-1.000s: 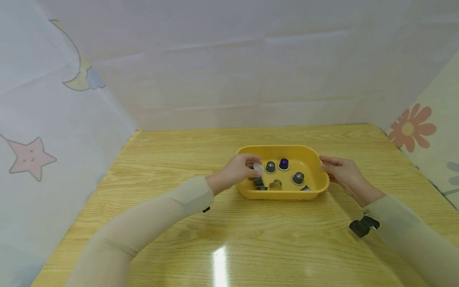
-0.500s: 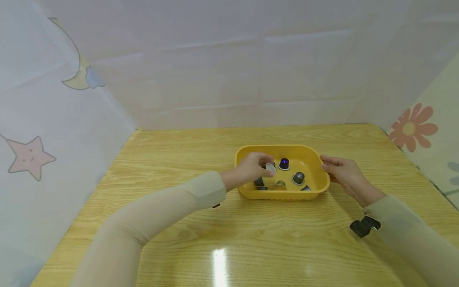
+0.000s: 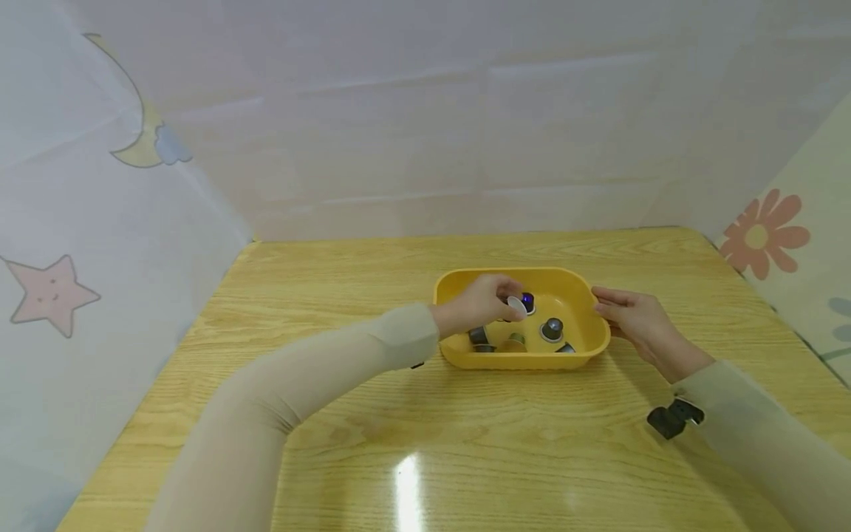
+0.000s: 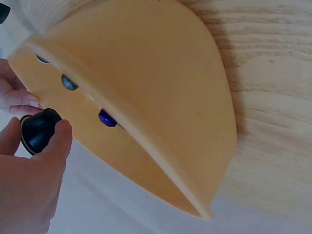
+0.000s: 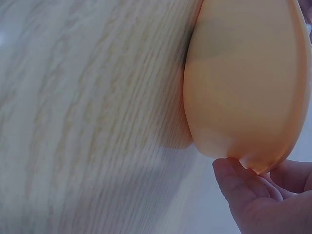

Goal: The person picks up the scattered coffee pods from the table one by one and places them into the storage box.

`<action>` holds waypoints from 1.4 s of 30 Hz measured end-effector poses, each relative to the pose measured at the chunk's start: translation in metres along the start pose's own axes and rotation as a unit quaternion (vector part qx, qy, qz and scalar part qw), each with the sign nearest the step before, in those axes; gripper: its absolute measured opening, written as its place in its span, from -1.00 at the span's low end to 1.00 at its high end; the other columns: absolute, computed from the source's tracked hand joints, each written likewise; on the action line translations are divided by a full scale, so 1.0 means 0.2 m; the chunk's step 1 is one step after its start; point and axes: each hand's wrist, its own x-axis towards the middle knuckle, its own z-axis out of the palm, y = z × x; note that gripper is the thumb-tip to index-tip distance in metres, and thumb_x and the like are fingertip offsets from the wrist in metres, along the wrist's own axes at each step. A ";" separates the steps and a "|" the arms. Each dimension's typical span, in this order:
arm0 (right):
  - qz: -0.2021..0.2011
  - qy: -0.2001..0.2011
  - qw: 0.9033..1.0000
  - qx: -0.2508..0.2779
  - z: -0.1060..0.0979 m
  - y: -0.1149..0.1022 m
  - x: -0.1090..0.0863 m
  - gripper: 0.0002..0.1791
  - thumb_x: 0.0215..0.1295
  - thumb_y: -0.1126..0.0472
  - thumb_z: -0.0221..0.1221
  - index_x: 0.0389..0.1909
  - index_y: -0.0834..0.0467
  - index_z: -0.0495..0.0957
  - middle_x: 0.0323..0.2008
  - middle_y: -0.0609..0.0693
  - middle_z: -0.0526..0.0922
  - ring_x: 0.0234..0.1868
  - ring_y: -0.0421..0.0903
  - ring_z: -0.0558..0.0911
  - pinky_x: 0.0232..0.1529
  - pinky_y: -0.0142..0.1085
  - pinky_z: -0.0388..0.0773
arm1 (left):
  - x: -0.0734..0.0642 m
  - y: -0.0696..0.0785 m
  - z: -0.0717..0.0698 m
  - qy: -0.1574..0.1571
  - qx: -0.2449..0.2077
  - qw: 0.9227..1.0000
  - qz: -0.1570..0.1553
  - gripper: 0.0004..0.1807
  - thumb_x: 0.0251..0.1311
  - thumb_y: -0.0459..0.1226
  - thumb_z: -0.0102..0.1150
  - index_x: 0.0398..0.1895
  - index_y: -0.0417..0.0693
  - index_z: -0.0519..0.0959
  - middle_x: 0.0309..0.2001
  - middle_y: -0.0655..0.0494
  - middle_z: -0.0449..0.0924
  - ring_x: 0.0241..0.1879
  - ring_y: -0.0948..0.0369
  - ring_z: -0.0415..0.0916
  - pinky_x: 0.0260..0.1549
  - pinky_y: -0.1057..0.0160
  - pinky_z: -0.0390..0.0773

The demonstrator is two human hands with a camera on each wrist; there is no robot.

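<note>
My left hand (image 3: 485, 298) is over the left half of a yellow plastic basin (image 3: 518, 361). Between thumb and fingers it pinches a dark coffee capsule (image 4: 41, 130), whose pale lid faces right in the head view. Right behind that capsule is a shiny blue capsule (image 3: 529, 301), partly covered by it. A grey capsule (image 3: 553, 327) stands on its lid at the basin's right side. Several more capsules lie along the near wall, among them a green-gold one (image 3: 516, 339). My right hand (image 3: 634, 319) holds the basin's right end, thumb at the rim and fingers against the outer wall.
The basin stands on a wood-grain table (image 3: 372, 421), toward its far side. Pale cloth walls (image 3: 372, 148) with printed shapes enclose the table at the back and both sides. A dark strap device (image 3: 674, 419) sits at the right sleeve's cuff.
My left hand has carried the pinched capsule rightward over the basin, from its left end to beside the blue capsule. The right hand keeps its hold at the right end.
</note>
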 end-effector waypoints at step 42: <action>0.003 0.003 1.000 0.006 0.00 -0.01 0.00 -0.40 0.55 0.17 -0.07 0.48 0.28 0.02 0.40 0.37 0.12 -0.26 -0.53 0.51 -0.07 -0.38 0.60 | 0.23 0.10 0.07 0.020 0.092 0.995 0.027 -0.52 0.32 -0.26 0.22 0.26 -0.26 0.45 0.21 -0.10 0.47 0.11 0.10 0.46 -0.05 0.34 0.51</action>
